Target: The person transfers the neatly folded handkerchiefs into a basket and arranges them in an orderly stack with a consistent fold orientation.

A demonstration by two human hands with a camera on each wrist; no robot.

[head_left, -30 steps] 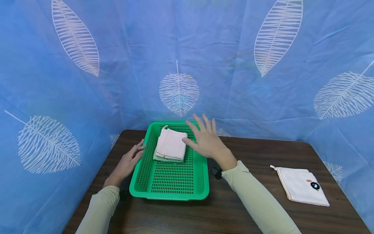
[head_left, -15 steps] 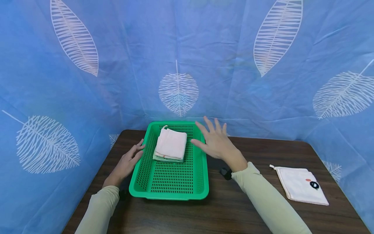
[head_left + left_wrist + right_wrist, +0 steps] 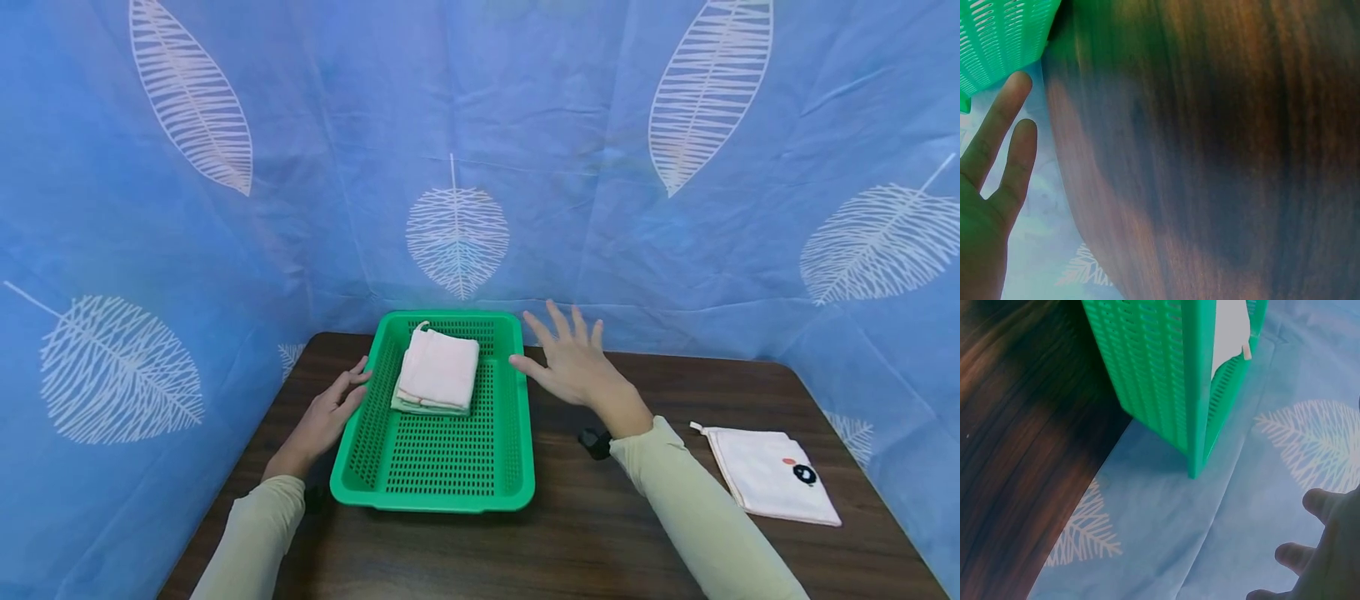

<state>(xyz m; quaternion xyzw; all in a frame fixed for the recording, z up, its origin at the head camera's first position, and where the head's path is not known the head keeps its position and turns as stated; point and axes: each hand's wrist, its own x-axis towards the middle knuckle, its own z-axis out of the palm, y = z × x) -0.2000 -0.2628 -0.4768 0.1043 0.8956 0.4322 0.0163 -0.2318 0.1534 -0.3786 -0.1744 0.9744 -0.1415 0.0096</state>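
A green perforated basket (image 3: 442, 502) stands on the table, holding a small stack of folded towels (image 3: 438, 371) toward its back; the top towel is pale pink with a hanging loop. At the basket's left rim is my left hand (image 3: 318, 425), fingers extended and gripping nothing; whether the fingertips touch the rim I cannot tell. Just beyond the right rim, my right hand (image 3: 581, 371) hovers with fingers spread and nothing in it. A white folded towel (image 3: 772, 475) with a dark eye-like patch lies on the table at the right, apart from both hands.
The dark wooden table (image 3: 420, 558) ends at a blue cloth backdrop (image 3: 555, 225) with white leaf prints, which rises behind it and along both sides. A small black device (image 3: 595, 443) sits at my right wrist.
My right hand has moved rightward from above the basket's stack to outside the right rim, fingers still spread. The left hand, basket and towels stay in place.
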